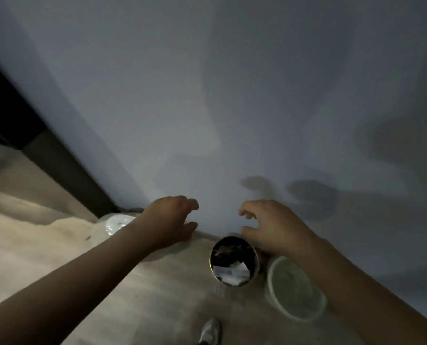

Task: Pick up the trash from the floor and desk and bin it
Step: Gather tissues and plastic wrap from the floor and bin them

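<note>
Near the bin point(210, 258), left hand point(172, 217) and right hand point(269, 225) hover, loosely curled

Bin point(256, 262): near-black inside, brassy yellow rim.
Paper point(232, 276) in the bin: white with a pale blue strip.
Scrap point(223, 251) in the bin: brown.
Tub point(297, 291) right of the bin: pale greenish white, plain.
Round object point(118, 224) left of the bin: glossy white.
Rug point(33, 247) further left: cream, unpatterned.
Floor point(157, 300) around the bin: light beige wood tone.
Wall point(207, 95) behind the bin: pale blue-grey, with soft grey shadows.
Shoe point(211, 331) below the bin: grey and white.
</note>
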Motion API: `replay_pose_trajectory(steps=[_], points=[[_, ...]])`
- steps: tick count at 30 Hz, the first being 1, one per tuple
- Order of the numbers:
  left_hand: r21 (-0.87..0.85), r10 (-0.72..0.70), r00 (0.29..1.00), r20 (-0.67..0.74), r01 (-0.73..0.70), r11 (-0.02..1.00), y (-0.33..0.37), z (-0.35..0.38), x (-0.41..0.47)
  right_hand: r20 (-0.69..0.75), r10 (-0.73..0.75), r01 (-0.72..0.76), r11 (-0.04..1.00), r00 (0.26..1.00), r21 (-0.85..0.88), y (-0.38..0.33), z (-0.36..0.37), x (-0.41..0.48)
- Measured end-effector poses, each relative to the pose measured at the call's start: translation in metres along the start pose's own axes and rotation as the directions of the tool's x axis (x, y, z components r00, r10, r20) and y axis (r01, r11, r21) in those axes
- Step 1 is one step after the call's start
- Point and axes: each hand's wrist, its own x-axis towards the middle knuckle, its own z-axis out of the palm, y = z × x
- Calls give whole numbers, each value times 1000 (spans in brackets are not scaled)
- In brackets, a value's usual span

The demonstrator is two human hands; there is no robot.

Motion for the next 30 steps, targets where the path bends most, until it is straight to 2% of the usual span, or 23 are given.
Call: replay_pose_trajectory(steps=[5, 11, 15, 22, 30], points=[[-45, -190, 965, -181, 185, 982, -45, -43, -80, 1, -263, 263, 962, 965, -74, -97, -19, 29], [-39, -395, 859, -324, 406, 913, -97, -63, -226, 50, -530, 530, 828, 846, -185, -246, -3, 21], [-97, -540, 749, -384, 548, 831, -121, -61, -346, 61, -668, 665, 721, 742, -195, -349, 23, -12], [-203, -746, 531, -403, 743, 638, -146, -29, -543, 116, -834, 841, 527, 539, -120, -516, 97, -83], [-344, -861, 320, -394, 818, 461, -171, -6, -675, 209, -900, 924, 374, 383, -81, -637, 153, -126]])
